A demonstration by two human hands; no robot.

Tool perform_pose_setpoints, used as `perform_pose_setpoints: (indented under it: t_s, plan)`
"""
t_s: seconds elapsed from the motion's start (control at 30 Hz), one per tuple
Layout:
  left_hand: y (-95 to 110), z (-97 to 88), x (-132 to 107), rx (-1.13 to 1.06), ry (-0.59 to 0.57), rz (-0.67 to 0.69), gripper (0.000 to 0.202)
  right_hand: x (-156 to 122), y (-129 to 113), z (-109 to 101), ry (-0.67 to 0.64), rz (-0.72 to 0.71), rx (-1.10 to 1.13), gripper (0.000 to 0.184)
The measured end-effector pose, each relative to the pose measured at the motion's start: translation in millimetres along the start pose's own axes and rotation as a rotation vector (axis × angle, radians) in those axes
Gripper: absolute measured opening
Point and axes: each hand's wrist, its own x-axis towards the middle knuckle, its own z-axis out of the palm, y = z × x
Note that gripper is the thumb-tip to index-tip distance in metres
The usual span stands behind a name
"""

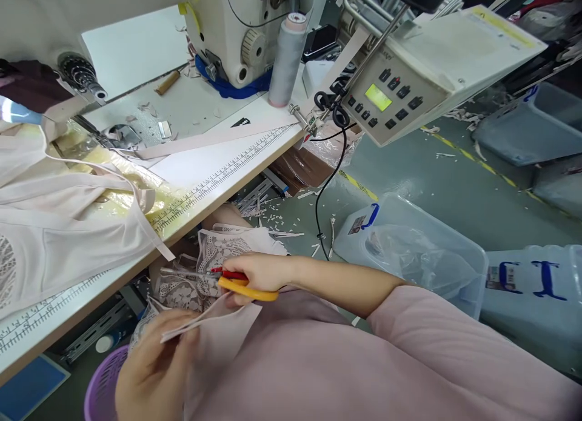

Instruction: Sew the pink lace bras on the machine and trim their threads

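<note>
Our right hand (257, 271) at lower centre clenched around orange-handled scissors (246, 289), our left hand (150, 366) at bottom left pinching a pale fabric piece (218, 331), both just under the sewing table (200, 160) edge, open floor (431, 185) right, beyond plastic bins (409, 251).

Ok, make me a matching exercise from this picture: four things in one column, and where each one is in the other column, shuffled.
Things:
1 scissors
2 pale fabric piece
3 grey thread cone
4 clear bin

Places:
A on the floor
B in the left hand
C on the table beside the sewing machine
D in the right hand

Pairs: 1-D, 2-B, 3-C, 4-A
</note>
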Motion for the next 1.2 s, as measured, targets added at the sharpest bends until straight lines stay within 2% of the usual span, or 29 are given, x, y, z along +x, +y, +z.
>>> perform_pose_setpoints:
  t_s: [0.1,0.17,0.23,0.4,0.57,0.67,0.8,0.93,1.07,1.2]
  plan:
    - [4,3.1,-1,-0.152,0.182,-0.275,0.012,-4,9,5,0.023,-0.069,0.287,0.041]
    - [3,4.1,0,-0.213,0.234,-0.362,0.017,-4,13,11,0.095,-0.094,0.291,0.052]
    - [1,4.4,1,-0.234,0.254,-0.390,0.021,-3,15,17,0.189,-0.109,0.256,0.056]
    - [-1,3.1,-1,-0.207,0.294,-0.392,0.019,-8,9,27,0.391,-0.180,0.304,0.051]
    - [0,0.1,-2,-0.156,0.284,-0.361,0.018,-23,-3,25,0.411,-0.206,0.277,0.043]
    - [-4,1.7,2,-0.195,0.223,-0.294,0.021,-26,-3,24,0.456,-0.239,0.227,0.038]
    - [-8,7.7,8,-0.179,0.117,-0.225,0.023,-24,9,30,0.478,-0.288,0.238,0.029]
    - [-12,13.2,9,-0.087,0.098,-0.159,0.021,-22,23,39,0.540,-0.226,0.216,0.026]
    - [-15,14.4,7,-0.047,0.122,-0.145,0.021,-21,26,43,0.594,-0.194,0.167,0.023]
    - [-20,13.6,8,-0.239,0.083,-0.204,0.019,-18,22,44,0.614,-0.153,0.156,0.026]
